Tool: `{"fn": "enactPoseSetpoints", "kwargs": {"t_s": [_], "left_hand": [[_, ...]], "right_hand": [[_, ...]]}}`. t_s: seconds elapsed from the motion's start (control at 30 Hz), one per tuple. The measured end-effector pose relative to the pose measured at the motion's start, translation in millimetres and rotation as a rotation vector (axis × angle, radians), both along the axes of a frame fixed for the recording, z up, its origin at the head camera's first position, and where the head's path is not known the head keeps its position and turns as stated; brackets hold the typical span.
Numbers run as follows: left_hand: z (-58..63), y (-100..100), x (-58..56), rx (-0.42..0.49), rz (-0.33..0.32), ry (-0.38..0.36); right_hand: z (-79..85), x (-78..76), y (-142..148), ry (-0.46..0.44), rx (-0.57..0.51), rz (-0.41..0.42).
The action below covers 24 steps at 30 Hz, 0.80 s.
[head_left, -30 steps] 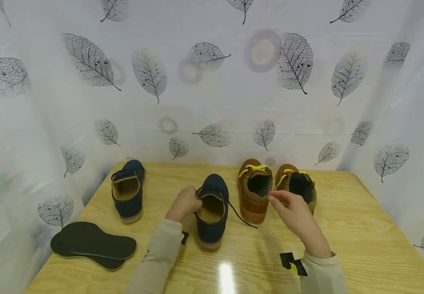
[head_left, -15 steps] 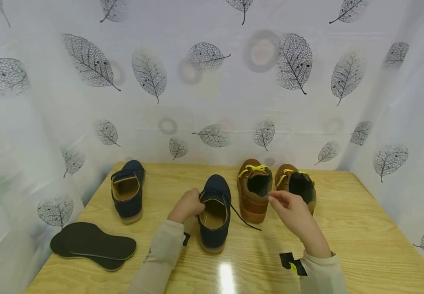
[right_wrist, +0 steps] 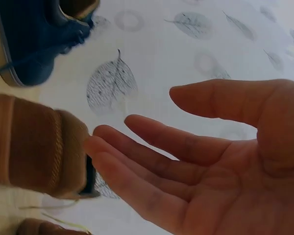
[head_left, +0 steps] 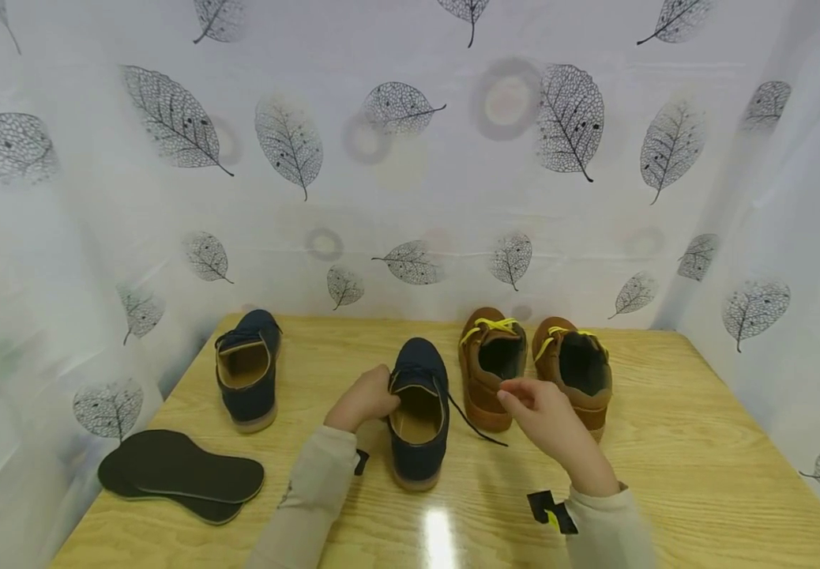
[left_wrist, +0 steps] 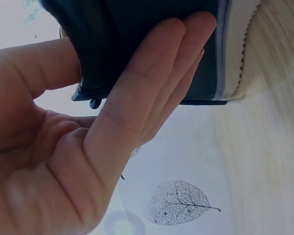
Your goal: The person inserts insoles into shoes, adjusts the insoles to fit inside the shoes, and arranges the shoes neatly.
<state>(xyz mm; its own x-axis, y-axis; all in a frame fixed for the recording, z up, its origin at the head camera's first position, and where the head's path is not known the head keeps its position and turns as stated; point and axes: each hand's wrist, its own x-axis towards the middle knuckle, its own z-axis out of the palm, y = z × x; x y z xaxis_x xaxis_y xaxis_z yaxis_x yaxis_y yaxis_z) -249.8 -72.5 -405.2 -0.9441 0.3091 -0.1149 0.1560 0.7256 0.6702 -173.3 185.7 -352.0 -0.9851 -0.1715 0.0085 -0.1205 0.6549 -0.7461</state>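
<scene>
My left hand [head_left: 366,401] pinches the left side of a navy shoe's collar, thumb inside and fingers along the outer wall, as the left wrist view shows. That navy shoe [head_left: 417,466] stands mid-table, toe away from me, one dark lace [head_left: 470,423] trailing out to the right. My right hand [head_left: 541,419] hovers in front of the brown shoes, holding nothing, fingers relaxed and thumb apart from them in the right wrist view. Behind it are a brown shoe [head_left: 487,399] with yellow laces, partly overlapped by my fingertips, and its mate [head_left: 588,403] to the right.
A second navy shoe [head_left: 250,395] stands at the back left of the wooden table [head_left: 694,458]. Two black insoles [head_left: 189,470] lie overlapped at the left edge. A white curtain [head_left: 410,197] printed with dark leaves surrounds the back and sides.
The held navy shoe has shifted slightly to the right with my left hand. My right hand has drifted left and a little nearer, uncovering more of the right brown shoe.
</scene>
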Motion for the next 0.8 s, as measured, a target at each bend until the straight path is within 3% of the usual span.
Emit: {"fn": "enactPoseSetpoints", "kwargs": {"t_s": [0.23, 0.53, 0.67, 0.8], "left_hand": [[1.0, 8.1, 1.9, -0.003, -0.039, 0.005], [7.5, 13.8, 7.0, 0.043, -0.066, -0.070], [23.6, -11.6, 10.2, 0.155, -0.016, -0.133], [51.4, -74.0, 21.5, 0.193, 0.109, -0.067]], "right_hand": [[-18.2, -6.7, -25.3, -0.049, 0.010, 0.085], [-24.9, -7.8, -35.2, -0.056, 0.036, 0.094], [-25.0, -7.9, -30.7, -0.027, 0.031, 0.117], [-20.9, -6.6, -23.1, -0.007, 0.015, 0.126]]}}
